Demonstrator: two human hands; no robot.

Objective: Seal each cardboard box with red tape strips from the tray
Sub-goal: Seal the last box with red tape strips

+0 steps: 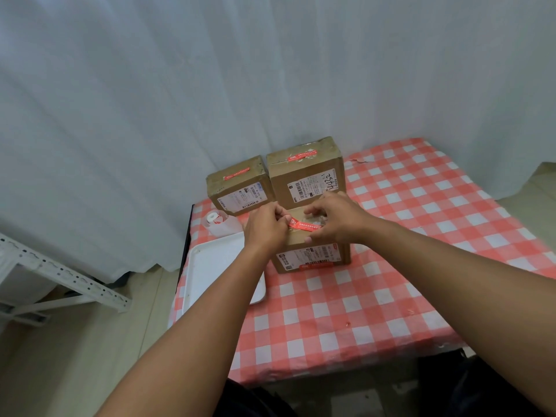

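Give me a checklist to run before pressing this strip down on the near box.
1. Strip held at both ends by left hand and right hand: ok.
2. Strip over near box top: ok.
3. Strip aligned across the flap seam: cannot tell, hands hide it.
4. Strip flat, unwrinkled: cannot tell.
5. Two far boxes already taped: ok.
6. Spare strips in tray: not ok, none visible.

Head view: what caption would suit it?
Both hands lay a red tape strip atop the nearest cardboard box.
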